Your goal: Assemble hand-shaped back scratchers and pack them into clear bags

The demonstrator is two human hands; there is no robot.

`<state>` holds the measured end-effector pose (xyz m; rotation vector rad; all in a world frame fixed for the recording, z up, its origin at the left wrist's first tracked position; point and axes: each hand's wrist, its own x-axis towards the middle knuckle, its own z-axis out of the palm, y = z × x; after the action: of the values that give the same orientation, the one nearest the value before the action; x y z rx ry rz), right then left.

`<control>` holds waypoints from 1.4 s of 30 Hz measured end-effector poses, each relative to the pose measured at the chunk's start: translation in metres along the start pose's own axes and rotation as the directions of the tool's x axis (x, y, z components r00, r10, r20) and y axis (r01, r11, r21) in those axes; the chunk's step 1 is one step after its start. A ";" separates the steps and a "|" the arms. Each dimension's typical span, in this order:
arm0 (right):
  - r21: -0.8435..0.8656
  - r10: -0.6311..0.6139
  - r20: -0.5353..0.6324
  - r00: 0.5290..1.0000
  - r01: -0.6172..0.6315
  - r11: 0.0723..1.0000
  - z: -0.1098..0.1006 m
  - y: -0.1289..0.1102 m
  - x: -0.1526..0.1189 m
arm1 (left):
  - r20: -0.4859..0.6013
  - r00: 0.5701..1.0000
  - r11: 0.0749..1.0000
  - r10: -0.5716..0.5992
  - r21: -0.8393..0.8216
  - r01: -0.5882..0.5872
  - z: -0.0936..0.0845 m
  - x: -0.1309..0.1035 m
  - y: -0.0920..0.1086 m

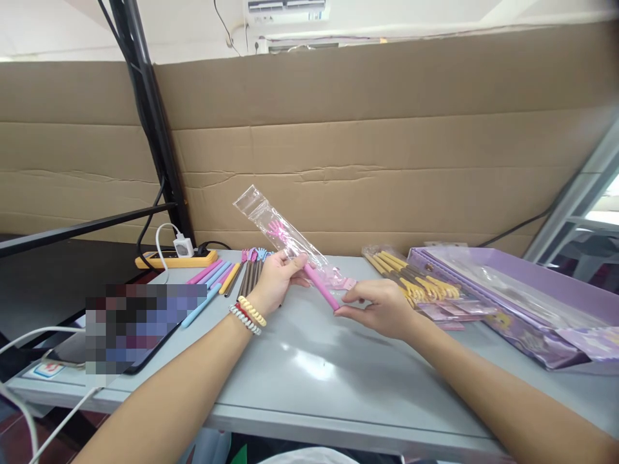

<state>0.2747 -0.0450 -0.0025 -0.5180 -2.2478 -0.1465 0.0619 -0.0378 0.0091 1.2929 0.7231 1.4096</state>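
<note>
Above the table I hold a pink back scratcher (321, 287) with a small hand-shaped head, tilted with its head up to the left. A clear plastic bag (300, 240) lies around its head; whether the handle's lower part is inside the bag is unclear. My left hand (276, 280), with coiled bands at the wrist, is closed round the middle. The thumb and fingers of my right hand (380, 306) pinch the handle's lower end, beside a pink-printed bit of the bag. Brown-stemmed back scratchers (250, 274) with pink and blue heads lie behind my left hand.
Pink, blue and yellow handles (207, 293) lie left, near a tablet (159, 345) with a blurred screen and a yellow power strip (178, 260). To the right are bagged yellow back scratchers (411, 277) and an open purple box (507, 322). Cardboard (338, 148) stands behind the table.
</note>
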 end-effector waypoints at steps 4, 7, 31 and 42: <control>-0.052 0.122 -0.094 0.988 -0.128 0.990 0.002 0.001 -0.001 | 0.012 0.999 0.999 -0.032 0.006 0.032 0.003 -0.003 -0.007; -0.109 0.177 -0.177 0.968 -0.198 0.974 0.002 0.002 -0.001 | 0.003 0.996 0.996 -0.085 -0.009 0.085 0.007 -0.005 -0.009; -0.133 0.305 -0.299 0.904 -0.356 0.925 0.000 0.003 0.004 | 0.029 0.995 0.988 -0.100 -0.115 0.103 0.016 -0.010 -0.003; -0.131 0.315 -0.298 0.901 -0.366 0.921 0.004 0.002 0.002 | 0.080 0.987 0.988 -0.136 -0.066 0.141 0.016 -0.013 -0.002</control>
<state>0.2720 -0.0416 -0.0036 -0.9281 -1.8518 -0.2308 0.0759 -0.0525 0.0071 1.2103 0.6925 1.2571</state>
